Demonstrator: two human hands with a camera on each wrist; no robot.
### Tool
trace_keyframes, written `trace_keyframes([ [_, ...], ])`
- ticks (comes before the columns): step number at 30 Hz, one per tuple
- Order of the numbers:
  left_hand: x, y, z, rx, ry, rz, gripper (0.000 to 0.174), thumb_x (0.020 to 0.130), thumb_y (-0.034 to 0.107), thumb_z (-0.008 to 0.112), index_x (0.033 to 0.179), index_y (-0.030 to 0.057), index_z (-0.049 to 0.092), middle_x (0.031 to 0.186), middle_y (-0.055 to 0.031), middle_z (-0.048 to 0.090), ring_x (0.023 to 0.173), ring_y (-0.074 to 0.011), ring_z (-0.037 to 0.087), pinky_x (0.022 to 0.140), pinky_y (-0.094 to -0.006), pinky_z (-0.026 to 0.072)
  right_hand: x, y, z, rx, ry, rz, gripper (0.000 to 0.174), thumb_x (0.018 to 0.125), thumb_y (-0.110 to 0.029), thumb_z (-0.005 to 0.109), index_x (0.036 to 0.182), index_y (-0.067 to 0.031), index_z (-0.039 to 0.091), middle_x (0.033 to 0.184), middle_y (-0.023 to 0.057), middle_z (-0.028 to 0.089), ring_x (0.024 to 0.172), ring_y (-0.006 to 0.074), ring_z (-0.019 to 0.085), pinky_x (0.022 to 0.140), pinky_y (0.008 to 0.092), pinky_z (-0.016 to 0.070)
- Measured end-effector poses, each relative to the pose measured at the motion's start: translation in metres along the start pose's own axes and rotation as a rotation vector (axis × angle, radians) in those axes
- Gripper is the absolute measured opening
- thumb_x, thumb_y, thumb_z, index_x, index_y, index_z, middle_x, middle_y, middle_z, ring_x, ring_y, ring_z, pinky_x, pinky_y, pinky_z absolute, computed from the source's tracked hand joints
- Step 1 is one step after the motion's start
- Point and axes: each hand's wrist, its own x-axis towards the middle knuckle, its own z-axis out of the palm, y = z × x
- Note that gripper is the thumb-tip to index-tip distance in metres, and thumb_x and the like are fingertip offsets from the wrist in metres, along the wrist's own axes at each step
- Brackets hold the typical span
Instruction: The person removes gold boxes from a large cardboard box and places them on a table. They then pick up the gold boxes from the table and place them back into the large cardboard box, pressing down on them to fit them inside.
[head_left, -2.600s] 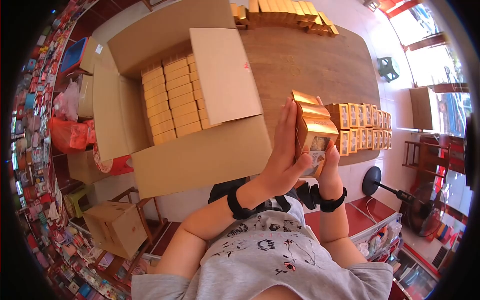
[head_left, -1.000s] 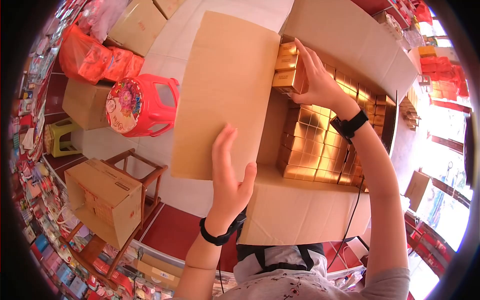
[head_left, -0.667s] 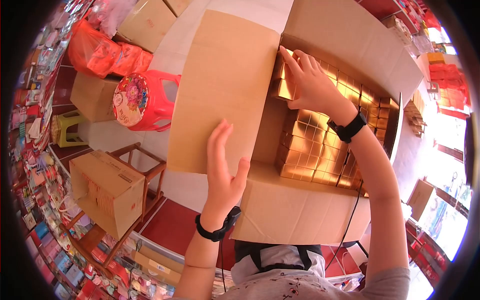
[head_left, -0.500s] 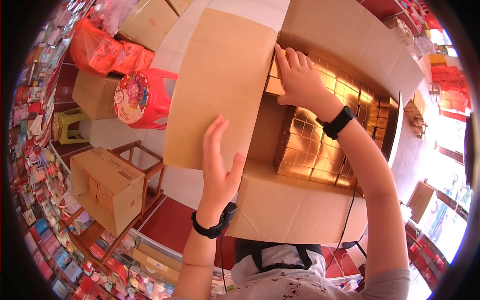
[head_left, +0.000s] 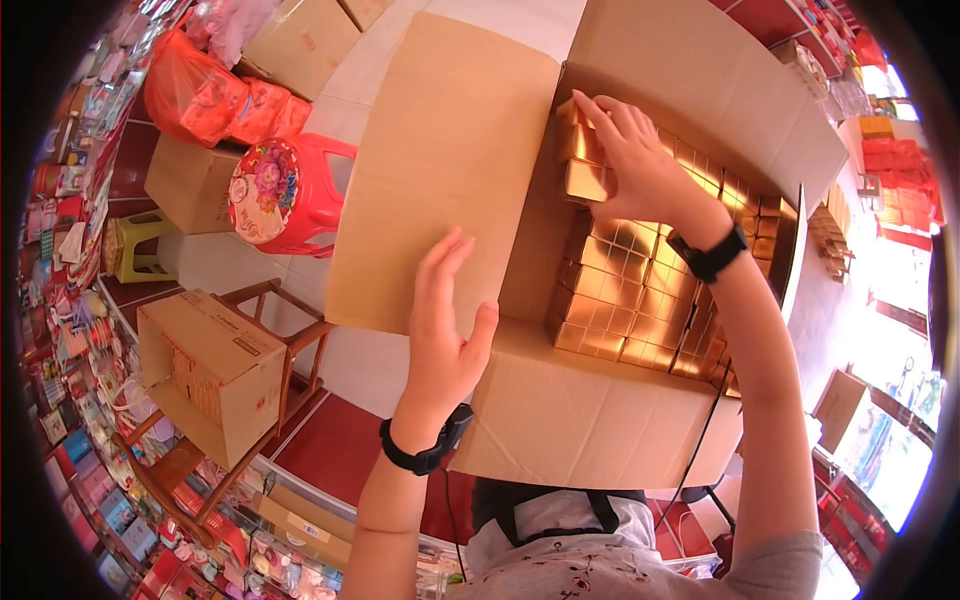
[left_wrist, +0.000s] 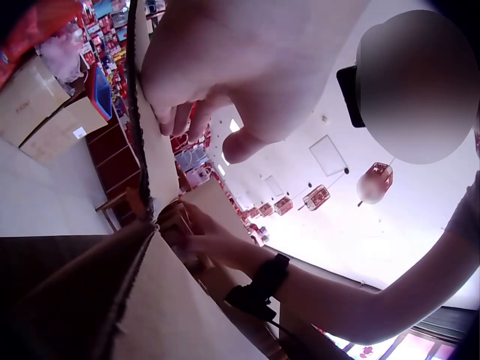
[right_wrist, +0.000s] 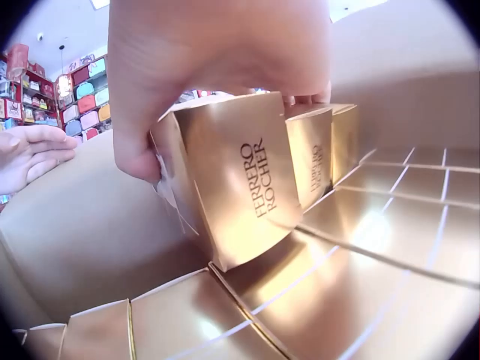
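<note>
My right hand (head_left: 655, 180) grips a short row of gold chocolate boxes (head_left: 588, 182), thumb on the near end and fingers over the far side. In the right wrist view, the nearest chocolate box (right_wrist: 244, 180) reads "Ferrero Rocher" and tilts close over the packed layer. Below and to the right, more gold boxes (head_left: 610, 290) fill a large open cardboard carton (head_left: 600, 420) in tight rows. A gap shows along the carton's left wall. My left hand (head_left: 445, 330) rests at the carton's left flap (head_left: 455, 150), its fingers loosely extended and holding nothing.
Left of the carton stands a red plastic stool (head_left: 310, 200) with a floral top. A wooden chair (head_left: 275, 300) bears a smaller cardboard box (head_left: 215, 375). Red plastic bags (head_left: 195, 95) lie behind. A black cable (head_left: 705, 430) hangs over the carton's front flap.
Earlier both hands held a gold box by the table; the view has since turned to the carton. The right hand lowered the row toward the left wall, then shifted slightly right with it.
</note>
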Motion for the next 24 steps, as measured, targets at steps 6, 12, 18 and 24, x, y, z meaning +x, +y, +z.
trace_keyframes([
  [6,0.0,0.0,0.0,0.011,-0.009,-0.002,0.044,0.084,0.013,0.054,0.125,0.001,0.045,0.132,-0.0151,0.041,0.123,-0.0287,0.039,0.104,-0.0383,0.0287,-0.046,0.019,-0.028,-0.176,-0.058,0.164,0.104,0.051,-0.023,0.072,0.14,-0.0048,0.021,0.122,0.0215,0.038,0.116,0.039,0.036,0.101,0.0452,0.0323],
  [12,-0.001,-0.001,0.002,0.04,-0.009,0.008,0.043,0.083,0.012,0.054,0.124,0.0011,0.045,0.132,-0.0148,0.041,0.123,-0.0286,0.04,0.103,-0.0385,0.0295,-0.064,0.04,-0.011,-0.216,-0.023,0.235,0.104,0.055,-0.036,0.078,0.139,-0.0081,0.022,0.127,0.0218,0.036,0.12,0.0396,0.034,0.104,0.0466,0.0284],
  [18,0.0,0.001,0.003,0.018,0.006,-0.003,0.043,0.083,0.01,0.054,0.124,0.0012,0.045,0.131,-0.0148,0.042,0.122,-0.0284,0.04,0.103,-0.0383,0.0297,-0.073,0.01,-0.031,-0.401,-0.045,0.367,0.046,0.064,-0.03,0.076,0.098,-0.004,0.058,0.108,0.012,0.047,0.1,0.0262,0.046,0.088,0.0403,0.0393],
  [24,-0.001,0.0,0.003,0.077,-0.005,0.029,0.043,0.083,0.007,0.053,0.124,-0.0004,0.043,0.131,-0.0166,0.04,0.12,-0.0321,0.04,0.1,-0.0405,0.0327,-0.081,0.003,-0.025,-0.36,-0.104,0.421,0.04,0.066,-0.028,0.074,0.095,-0.0036,0.062,0.093,0.0094,0.055,0.096,0.025,0.05,0.085,0.036,0.042],
])
